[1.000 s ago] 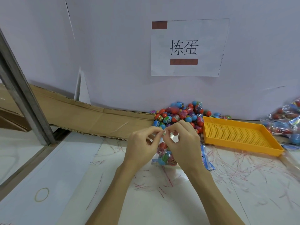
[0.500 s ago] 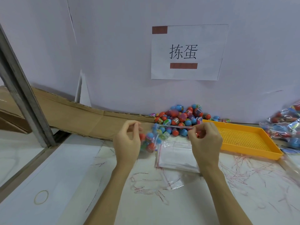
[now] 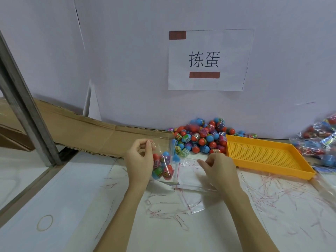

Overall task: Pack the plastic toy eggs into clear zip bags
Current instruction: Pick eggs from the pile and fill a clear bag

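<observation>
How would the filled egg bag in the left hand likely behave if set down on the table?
The filled bag, pinched at its top by the left hand, hangs limp, so it would probably slump rather than stand. Its round eggs may shift inside. The thin clear film looks slippery.

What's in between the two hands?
In the head view, the filled bag of eggs hangs between them, pinched at its top by the left hand. Beside it, nearer the right hand, lies a stack of empty clear bags.
</observation>
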Available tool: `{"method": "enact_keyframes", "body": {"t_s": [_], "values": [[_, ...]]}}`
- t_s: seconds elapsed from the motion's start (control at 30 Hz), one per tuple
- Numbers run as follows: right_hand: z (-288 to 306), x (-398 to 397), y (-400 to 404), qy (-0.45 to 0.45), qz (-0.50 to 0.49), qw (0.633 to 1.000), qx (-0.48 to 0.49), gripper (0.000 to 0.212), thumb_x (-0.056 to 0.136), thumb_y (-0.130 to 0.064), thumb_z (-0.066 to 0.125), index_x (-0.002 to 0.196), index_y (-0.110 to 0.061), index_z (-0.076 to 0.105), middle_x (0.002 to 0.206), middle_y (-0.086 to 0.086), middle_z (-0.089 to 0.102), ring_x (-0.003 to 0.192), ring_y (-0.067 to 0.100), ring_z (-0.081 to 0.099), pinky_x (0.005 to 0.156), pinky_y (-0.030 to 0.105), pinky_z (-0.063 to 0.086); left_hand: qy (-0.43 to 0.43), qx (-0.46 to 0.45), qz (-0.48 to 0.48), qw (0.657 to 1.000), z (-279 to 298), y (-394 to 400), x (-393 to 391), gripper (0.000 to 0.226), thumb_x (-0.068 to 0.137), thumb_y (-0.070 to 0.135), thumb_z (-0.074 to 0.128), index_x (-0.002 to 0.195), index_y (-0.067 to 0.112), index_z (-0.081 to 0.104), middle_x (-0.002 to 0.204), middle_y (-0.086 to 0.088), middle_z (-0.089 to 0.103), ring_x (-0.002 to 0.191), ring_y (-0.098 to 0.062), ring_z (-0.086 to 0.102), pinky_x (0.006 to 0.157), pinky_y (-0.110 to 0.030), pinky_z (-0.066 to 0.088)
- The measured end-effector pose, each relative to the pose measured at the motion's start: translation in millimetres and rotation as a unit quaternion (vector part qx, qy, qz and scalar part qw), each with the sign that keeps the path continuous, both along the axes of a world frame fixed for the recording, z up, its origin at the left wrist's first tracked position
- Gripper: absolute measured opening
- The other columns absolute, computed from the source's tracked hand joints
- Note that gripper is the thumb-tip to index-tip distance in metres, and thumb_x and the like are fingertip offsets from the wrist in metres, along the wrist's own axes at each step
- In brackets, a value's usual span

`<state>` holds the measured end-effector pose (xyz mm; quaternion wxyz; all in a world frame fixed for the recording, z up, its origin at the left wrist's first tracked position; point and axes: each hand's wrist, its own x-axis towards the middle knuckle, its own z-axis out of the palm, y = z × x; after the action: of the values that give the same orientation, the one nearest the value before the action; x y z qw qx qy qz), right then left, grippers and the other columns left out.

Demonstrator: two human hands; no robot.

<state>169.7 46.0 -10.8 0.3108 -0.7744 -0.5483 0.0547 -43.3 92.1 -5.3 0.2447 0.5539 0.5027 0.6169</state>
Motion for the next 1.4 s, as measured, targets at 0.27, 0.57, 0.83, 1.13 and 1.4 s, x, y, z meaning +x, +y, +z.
{"method": "enact_keyframes", "body": {"t_s": [0.27, 0.57, 0.83, 1.13, 1.4], "values": [[9, -19, -4, 0.031, 0.020, 0.989, 0.145, 0.025, 0.100, -0.002, 0.055, 0.121, -0.012, 0.065, 0.111, 0.001, 0.065, 0.095, 0.014, 0.059, 0.081, 0.025, 0.050, -0.002, -0.021, -0.037, 0.999, -3, 1, 3, 0.024, 0.100, 0.010, 0.064, 0.087, 0.031, 0.066, 0.079, 0.010, 0.072, 0.078, -0.004, 0.069, 0.074, -0.027, 0.062], [11, -36, -5, 0.301, 0.153, 0.923, 0.183, 0.005, 0.093, -0.027, 0.073, 0.090, -0.029, 0.077, 0.080, -0.014, 0.076, 0.078, 0.005, 0.071, 0.067, 0.015, 0.055, -0.024, -0.038, -0.118, 0.992, -4, -9, 16, 0.019, 0.101, 0.017, 0.066, 0.092, 0.033, 0.071, 0.085, 0.020, 0.073, 0.083, -0.003, 0.071, 0.074, -0.033, 0.064], [14, -27, -5, 0.352, 0.168, 0.910, 0.140, 0.022, 0.088, -0.049, 0.070, 0.096, -0.028, 0.074, 0.085, -0.013, 0.075, 0.078, 0.007, 0.071, 0.061, 0.018, 0.056, -0.050, -0.071, -0.129, 0.988, -6, -7, 15, 0.014, 0.100, 0.018, 0.067, 0.094, 0.030, 0.072, 0.084, 0.012, 0.075, 0.084, -0.013, 0.074, 0.077, -0.039, 0.065], [10, -25, -3, 0.312, 0.153, 0.925, 0.155, 0.008, 0.094, -0.015, 0.071, 0.088, -0.019, 0.074, 0.077, -0.008, 0.074, 0.071, 0.011, 0.071, 0.059, 0.021, 0.056, -0.112, -0.118, -0.139, 0.977, -1, -6, 14, 0.013, 0.102, 0.016, 0.065, 0.095, 0.021, 0.076, 0.081, 0.000, 0.078, 0.075, -0.022, 0.077, 0.069, -0.048, 0.064], [14, -20, -4, 0.343, 0.160, 0.914, 0.147, 0.009, 0.094, -0.014, 0.072, 0.095, -0.022, 0.074, 0.079, -0.010, 0.075, 0.069, 0.009, 0.071, 0.055, 0.017, 0.053, -0.189, -0.205, -0.210, 0.937, -2, 0, 5, 0.020, 0.101, 0.014, 0.063, 0.091, 0.015, 0.081, 0.075, -0.006, 0.071, 0.074, -0.020, 0.069, 0.069, -0.037, 0.060]]}}
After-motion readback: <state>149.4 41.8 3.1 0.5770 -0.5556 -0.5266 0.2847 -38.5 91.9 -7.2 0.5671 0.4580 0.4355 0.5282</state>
